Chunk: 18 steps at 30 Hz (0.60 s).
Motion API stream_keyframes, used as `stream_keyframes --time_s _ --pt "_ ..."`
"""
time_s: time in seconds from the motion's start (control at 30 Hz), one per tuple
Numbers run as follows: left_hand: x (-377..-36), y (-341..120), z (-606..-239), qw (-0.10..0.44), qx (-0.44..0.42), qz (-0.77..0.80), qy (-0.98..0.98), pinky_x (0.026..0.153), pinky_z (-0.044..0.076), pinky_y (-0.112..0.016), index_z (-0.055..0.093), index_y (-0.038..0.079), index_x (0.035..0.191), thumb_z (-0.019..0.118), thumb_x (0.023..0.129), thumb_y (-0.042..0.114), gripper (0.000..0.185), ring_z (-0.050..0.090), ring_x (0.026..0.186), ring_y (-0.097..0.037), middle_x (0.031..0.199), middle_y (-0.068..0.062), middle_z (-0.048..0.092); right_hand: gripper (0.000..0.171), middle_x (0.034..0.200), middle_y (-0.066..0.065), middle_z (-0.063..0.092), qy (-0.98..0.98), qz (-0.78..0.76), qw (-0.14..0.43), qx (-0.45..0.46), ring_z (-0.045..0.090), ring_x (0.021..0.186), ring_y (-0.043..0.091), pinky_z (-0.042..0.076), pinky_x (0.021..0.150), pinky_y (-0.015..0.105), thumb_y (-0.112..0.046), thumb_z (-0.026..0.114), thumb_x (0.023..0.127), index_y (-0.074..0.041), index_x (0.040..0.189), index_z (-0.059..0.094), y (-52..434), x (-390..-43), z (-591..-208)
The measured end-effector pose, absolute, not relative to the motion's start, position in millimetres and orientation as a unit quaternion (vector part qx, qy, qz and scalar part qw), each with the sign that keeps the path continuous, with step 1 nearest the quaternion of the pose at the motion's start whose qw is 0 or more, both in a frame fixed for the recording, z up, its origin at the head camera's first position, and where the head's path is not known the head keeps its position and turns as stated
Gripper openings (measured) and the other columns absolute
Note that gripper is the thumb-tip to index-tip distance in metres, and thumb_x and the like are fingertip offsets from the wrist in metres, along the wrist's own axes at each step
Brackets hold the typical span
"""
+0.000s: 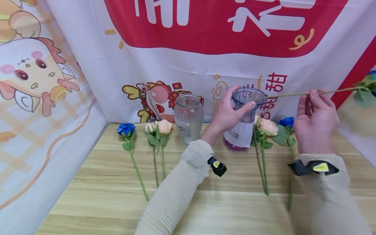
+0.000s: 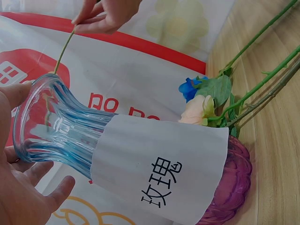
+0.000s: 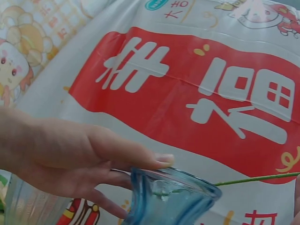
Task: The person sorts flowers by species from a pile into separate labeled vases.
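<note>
Our left hand (image 1: pixel 227 109) grips the purple vase (image 1: pixel 245 119) by its neck; our right hand (image 1: pixel 315 122), at three o'clock, pinches a flower stem (image 1: pixel 289 95) whose end reaches the rim.

Bare wooden tabletop (image 1: pixel 205 209) in front, roses (image 1: pixel 158 130) and clear vase (image 1: pixel 188 117) crowding the back, backdrop (image 1: pixel 176 65) closing behind

Beige sleeves (image 1: pixel 182 182), black wrist straps (image 1: pixel 216 166) (small yellow labels).
</note>
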<state>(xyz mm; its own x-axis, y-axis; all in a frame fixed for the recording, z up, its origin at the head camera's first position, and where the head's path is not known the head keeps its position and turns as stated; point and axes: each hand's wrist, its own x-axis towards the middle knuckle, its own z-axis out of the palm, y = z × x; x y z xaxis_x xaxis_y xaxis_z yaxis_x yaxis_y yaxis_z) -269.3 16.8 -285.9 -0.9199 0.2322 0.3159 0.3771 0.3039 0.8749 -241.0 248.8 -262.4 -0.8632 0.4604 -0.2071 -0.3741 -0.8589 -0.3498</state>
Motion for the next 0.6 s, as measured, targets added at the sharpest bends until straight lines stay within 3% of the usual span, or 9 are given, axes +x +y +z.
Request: stream_keyframes --time_s 0.23,0.6 --pt "-270 16 -286 0.064 -0.189 -0.558 -0.805 0.117 0.048 -0.052 0.035 0.027 0.164 0.073 0.098 0.046 0.078 0.048 0.146 -0.019 0.165 0.002 0.042 0.04 0.126 0.001 0.073 -0.225 0.934 0.233 -0.149 0.066 0.119 0.016 0.062 0.097 0.026 -0.002 0.085 0.086 -0.016 0.121 0.072 224 -252 -259" --pt "-270 15 -286 0.065 -0.189 -0.561 -0.803 0.114 0.051 -0.05 0.036 0.026 0.164 0.073 0.098 0.047 0.079 0.051 0.142 -0.019 0.163 0.001 0.044 0.035 0.124 0.007 0.072 -0.268 0.927 0.228 -0.127 0.069 0.113 0.02 0.064 0.092 0.027 0.003 0.086 0.083 -0.004 0.117 0.076 197 -261 -265"
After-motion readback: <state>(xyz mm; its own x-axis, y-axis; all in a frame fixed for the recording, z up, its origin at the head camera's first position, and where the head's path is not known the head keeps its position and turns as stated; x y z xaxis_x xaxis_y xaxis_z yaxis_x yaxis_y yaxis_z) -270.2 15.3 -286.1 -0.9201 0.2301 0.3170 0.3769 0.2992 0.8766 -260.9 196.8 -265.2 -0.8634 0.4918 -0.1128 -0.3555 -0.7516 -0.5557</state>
